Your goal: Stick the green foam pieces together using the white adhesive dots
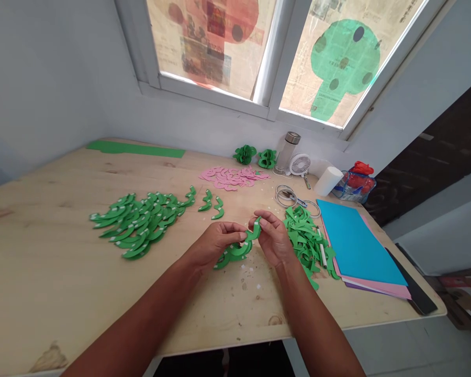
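Observation:
Between my two hands is a wavy green paper cutout [251,235] with small white patches on it. My left hand [223,239] pinches its lower left part. The fingers of my right hand [273,236] are closed on its upper end, by a white patch. Just below, more curved green paper pieces [232,255] lie on the table, partly hidden by my left hand. To the left spreads a large pile of similar green cutouts [145,220] with white patches. Two separate wavy green pieces [218,208] lie beyond my left hand.
Green scraps [304,241] with a white pen lie right of my right hand, beside blue sheets [357,243]. Farther back are tape rings [286,196], pink cutouts [233,177], green paper balls [245,154], a bottle [287,152], a small fan [300,164] and a white roll [328,181].

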{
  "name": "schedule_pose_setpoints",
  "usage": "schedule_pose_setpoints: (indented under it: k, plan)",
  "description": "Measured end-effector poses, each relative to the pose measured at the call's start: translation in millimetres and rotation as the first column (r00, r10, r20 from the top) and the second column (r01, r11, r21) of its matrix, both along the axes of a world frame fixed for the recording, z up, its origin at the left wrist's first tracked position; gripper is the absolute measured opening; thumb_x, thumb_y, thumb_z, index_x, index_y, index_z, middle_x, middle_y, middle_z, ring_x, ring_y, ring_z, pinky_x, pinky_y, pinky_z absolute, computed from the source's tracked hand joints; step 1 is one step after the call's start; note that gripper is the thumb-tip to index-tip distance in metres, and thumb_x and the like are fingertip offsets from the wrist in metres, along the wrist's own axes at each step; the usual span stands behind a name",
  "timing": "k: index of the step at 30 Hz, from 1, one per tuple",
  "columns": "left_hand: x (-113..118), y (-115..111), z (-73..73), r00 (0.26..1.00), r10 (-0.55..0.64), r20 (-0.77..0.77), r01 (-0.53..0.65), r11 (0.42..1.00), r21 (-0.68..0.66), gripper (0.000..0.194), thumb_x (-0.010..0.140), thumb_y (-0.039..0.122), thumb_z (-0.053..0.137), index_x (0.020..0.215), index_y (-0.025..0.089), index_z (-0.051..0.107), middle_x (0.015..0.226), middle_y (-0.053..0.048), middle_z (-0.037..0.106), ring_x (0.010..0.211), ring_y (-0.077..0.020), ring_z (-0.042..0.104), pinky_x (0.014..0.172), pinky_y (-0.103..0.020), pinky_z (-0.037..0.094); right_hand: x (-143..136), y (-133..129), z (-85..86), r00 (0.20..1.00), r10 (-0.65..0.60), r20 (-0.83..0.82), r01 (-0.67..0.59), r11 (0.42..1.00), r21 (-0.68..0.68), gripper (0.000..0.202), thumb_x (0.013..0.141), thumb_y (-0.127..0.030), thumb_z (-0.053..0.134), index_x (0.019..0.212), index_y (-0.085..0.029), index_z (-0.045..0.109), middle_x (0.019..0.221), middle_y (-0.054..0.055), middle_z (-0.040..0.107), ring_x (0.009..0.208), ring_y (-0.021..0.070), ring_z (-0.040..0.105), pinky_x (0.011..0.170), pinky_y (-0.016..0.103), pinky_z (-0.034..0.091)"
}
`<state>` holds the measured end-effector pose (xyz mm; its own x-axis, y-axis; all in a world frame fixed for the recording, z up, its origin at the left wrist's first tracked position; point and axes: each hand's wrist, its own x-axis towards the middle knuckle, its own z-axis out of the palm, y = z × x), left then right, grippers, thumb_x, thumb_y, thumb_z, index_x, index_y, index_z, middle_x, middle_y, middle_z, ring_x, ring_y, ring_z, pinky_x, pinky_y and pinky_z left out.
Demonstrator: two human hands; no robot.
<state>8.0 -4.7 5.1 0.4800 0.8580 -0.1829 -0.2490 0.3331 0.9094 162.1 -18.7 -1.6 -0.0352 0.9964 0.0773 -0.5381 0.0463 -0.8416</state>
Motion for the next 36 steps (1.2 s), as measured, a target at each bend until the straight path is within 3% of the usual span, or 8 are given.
schedule_pose_setpoints:
  k: [25, 30, 36]
  plan:
    - [2.3, -1.4, -3.2, 0.993, 0.079, -0.087, -0.068, 0.99, 0.122, 0.02, 0.061, 0.032, 0.074, 0.07, 0.014, 0.07, 0.063, -0.002, 0.062, 0.057, -0.0118, 0.05, 0.055, -0.022, 0.039, -1.5, 1.1, -1.4, 0.989, -0.122, 0.08, 0.123, 0.992, 0.001, 0.024, 0.067, -0.028, 0.071, 0.089, -0.019, 0.066, 0.076, 0.004, 0.071, 0.072, 0.0158, 0.063, 0.07, 0.027, 0.046]
    - [4.9, -1.9, -0.1, 0.978, 0.183, -0.102, -0.168, 0.976, 0.136, 0.022, 0.058, 0.033, 0.075, 0.068, 0.015, 0.07, 0.062, -0.002, 0.063, 0.057, -0.0126, 0.052, 0.056, -0.023, 0.04, -2.0, 1.8, -3.1, 0.983, -0.14, 0.116, 0.138, 0.99, 0.02, 0.029, 0.07, -0.034, 0.069, 0.094, -0.019, 0.066, 0.084, 0.006, 0.071, 0.078, 0.0174, 0.062, 0.074, 0.03, 0.046]
    - [4.6, -0.4, 1.9, 0.946, 0.315, -0.073, -0.307, 0.946, 0.102, 0.026, 0.054, 0.034, 0.077, 0.068, 0.013, 0.069, 0.061, -0.002, 0.063, 0.056, -0.0125, 0.053, 0.053, -0.022, 0.039, -7.9, 1.9, -6.4, 0.918, -0.213, 0.334, 0.197, 0.977, 0.08, 0.026, 0.068, -0.033, 0.071, 0.09, -0.02, 0.067, 0.086, 0.003, 0.069, 0.079, 0.017, 0.06, 0.074, 0.03, 0.046]
